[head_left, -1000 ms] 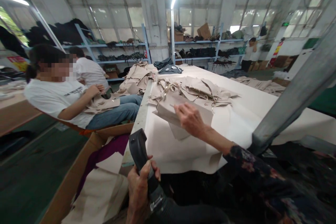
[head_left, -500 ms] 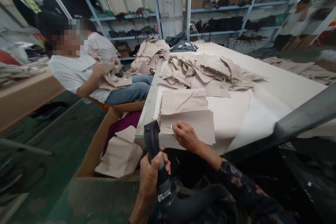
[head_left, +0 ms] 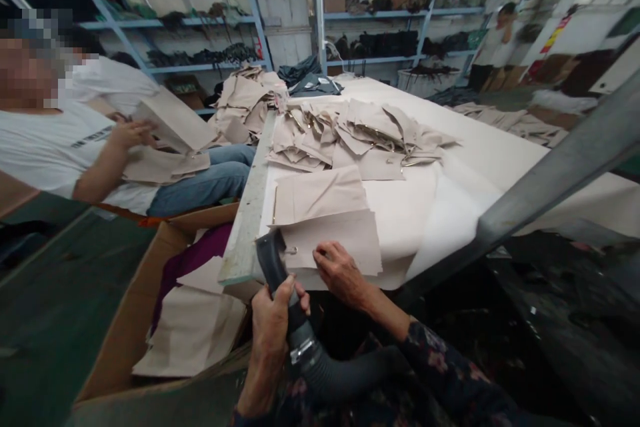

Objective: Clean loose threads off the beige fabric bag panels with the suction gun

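Observation:
My left hand (head_left: 273,320) is wrapped round a black nozzle (head_left: 271,257) with a ribbed hose (head_left: 340,370). The nozzle's head is at the table corner, over the left edge of a beige fabric piece (head_left: 345,237). A small metallic mark or clip (head_left: 291,251) shows on the fabric beside the nozzle. Over the fabric's lower part is my right hand (head_left: 343,273), its fingers curled together; whatever they hold, if anything, is hidden. Another beige piece (head_left: 320,193) lies just behind, partly overlapped.
A heap of beige pieces (head_left: 370,133) covers the table (head_left: 500,167) further back. Below left stands a cardboard box (head_left: 117,313) with fabric inside. A seated person (head_left: 55,153) handles beige cloth at left. A grey metal bar (head_left: 555,167) crosses the right side.
The view has swung right. My right hand has drawn back from the metallic mark, and the nozzle has come nearer to it. The seated person's cloth is now raised and spread.

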### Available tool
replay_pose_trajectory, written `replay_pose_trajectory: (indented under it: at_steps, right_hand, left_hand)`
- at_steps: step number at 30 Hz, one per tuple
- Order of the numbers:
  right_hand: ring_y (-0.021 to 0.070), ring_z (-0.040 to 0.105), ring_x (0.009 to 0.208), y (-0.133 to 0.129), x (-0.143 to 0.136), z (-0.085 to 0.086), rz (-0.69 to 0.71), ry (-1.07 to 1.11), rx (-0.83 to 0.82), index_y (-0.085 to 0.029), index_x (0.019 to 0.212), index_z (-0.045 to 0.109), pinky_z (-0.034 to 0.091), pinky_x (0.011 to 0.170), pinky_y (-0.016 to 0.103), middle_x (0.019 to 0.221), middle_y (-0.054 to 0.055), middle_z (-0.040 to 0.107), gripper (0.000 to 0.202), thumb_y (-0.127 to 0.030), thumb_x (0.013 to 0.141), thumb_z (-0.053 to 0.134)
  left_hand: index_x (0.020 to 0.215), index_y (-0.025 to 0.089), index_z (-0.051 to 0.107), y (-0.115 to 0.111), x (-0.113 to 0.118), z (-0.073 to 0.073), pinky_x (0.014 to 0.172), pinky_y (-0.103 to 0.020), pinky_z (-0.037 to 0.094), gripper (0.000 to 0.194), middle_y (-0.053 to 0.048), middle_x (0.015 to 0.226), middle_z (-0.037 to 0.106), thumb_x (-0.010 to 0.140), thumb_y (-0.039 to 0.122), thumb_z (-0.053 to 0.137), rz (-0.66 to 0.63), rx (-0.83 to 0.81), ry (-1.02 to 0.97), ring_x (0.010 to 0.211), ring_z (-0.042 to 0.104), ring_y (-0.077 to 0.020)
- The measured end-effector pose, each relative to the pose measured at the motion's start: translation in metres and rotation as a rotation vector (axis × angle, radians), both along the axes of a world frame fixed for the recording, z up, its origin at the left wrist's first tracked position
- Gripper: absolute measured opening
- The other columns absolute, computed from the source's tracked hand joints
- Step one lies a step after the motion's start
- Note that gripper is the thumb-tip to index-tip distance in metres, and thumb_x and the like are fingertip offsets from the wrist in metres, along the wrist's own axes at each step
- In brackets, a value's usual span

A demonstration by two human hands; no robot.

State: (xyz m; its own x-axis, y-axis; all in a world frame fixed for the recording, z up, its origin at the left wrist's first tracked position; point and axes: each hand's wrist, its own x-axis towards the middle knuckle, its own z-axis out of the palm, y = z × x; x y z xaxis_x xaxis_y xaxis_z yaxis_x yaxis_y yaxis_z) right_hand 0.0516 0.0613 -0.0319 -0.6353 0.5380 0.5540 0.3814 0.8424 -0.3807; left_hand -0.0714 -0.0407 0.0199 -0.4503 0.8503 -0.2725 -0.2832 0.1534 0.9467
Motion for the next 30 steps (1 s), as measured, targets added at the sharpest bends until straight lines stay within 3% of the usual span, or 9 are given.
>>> replay_pose_trajectory:
  at_steps: [3,7,9,13,17,21,25,28,30]
  right_hand:
    - [0.0229,0.054,0.103,0.005,0.021,0.008,-0.015,0.156,-0.067,-0.016,0.104,0.061,0.048,0.092,0.036,0.110,0.013,0.059,0.018,-0.021,0.087,0.058]
    - [0.0266,0.054,0.106,0.037,0.063,0.020,-0.546,0.378,-0.199,-0.016,0.114,0.058,0.046,0.093,0.044,0.117,0.017,0.057,0.033,-0.017,0.082,0.058]
    - [0.0248,0.059,0.091,0.057,0.078,0.024,-0.620,0.331,-0.367,-0.014,0.117,0.058,0.049,0.083,0.042,0.104,0.014,0.062,0.044,-0.016,0.073,0.062]
    - [0.0160,0.056,0.066,0.079,0.088,0.026,-0.364,0.370,-0.653,-0.014,0.094,0.065,0.047,0.064,0.028,0.070,0.000,0.062,0.027,-0.018,0.068,0.060]
    - [0.0145,0.056,0.063,0.077,0.086,0.024,-0.105,0.567,-0.844,-0.015,0.075,0.062,0.042,0.056,0.023,0.067,-0.002,0.060,0.013,-0.027,0.070,0.060]
    - [0.0128,0.050,0.056,0.072,0.082,0.020,-0.166,0.551,-0.800,-0.016,0.066,0.057,0.036,0.049,0.022,0.059,-0.003,0.053,0.017,-0.031,0.072,0.061]
    - [0.0137,0.048,0.055,0.070,0.082,0.015,-0.257,0.437,-0.652,-0.017,0.065,0.056,0.036,0.049,0.023,0.056,-0.003,0.050,0.016,-0.028,0.077,0.056]
    - [0.0169,0.051,0.062,0.066,0.084,0.023,-0.335,0.249,-0.462,-0.017,0.068,0.059,0.042,0.058,0.027,0.064,0.001,0.055,0.012,-0.023,0.078,0.055]
    - [0.0230,0.055,0.078,0.061,0.079,0.037,-0.420,0.145,-0.255,-0.016,0.079,0.062,0.046,0.071,0.034,0.082,0.008,0.061,0.006,-0.020,0.076,0.058]
  left_hand:
    - [0.088,0.015,0.057,-0.002,0.005,0.012,0.039,-0.024,0.041,0.033,0.002,0.052,0.058,0.073,0.044,0.066,-0.006,0.018,0.091,0.040,0.053,-0.0134]
    - [0.092,0.015,0.057,-0.007,0.021,0.021,0.039,-0.023,0.041,0.037,0.001,0.052,0.058,0.074,0.046,0.064,-0.174,0.009,0.120,0.040,0.052,-0.0135]
    - [0.091,0.015,0.057,-0.003,0.032,0.019,0.037,-0.023,0.040,0.038,0.002,0.049,0.056,0.073,0.048,0.064,-0.287,-0.003,0.077,0.038,0.050,-0.0132]
    - [0.088,0.016,0.056,0.013,0.053,0.005,0.037,-0.023,0.041,0.037,0.003,0.051,0.056,0.074,0.049,0.064,-0.481,0.016,0.013,0.037,0.049,-0.0121]
    - [0.079,0.015,0.055,0.032,0.068,-0.009,0.036,-0.024,0.041,0.033,0.002,0.045,0.054,0.076,0.048,0.061,-0.587,0.018,-0.005,0.034,0.047,-0.0117]
    - [0.078,0.015,0.055,0.044,0.072,-0.010,0.037,-0.023,0.041,0.032,0.001,0.044,0.054,0.079,0.047,0.058,-0.559,0.038,-0.005,0.035,0.048,-0.0119]
    - [0.088,0.015,0.053,0.035,0.063,0.002,0.037,-0.022,0.041,0.034,0.003,0.049,0.055,0.078,0.046,0.061,-0.387,0.103,0.019,0.036,0.048,-0.0111]
    - [0.095,0.015,0.052,0.016,0.047,0.010,0.039,-0.024,0.042,0.036,0.004,0.053,0.056,0.077,0.045,0.061,-0.207,0.137,0.081,0.039,0.050,-0.0116]
    - [0.095,0.015,0.051,0.003,0.035,0.010,0.040,-0.024,0.042,0.034,0.004,0.053,0.055,0.078,0.044,0.060,-0.090,0.144,0.100,0.040,0.051,-0.0118]
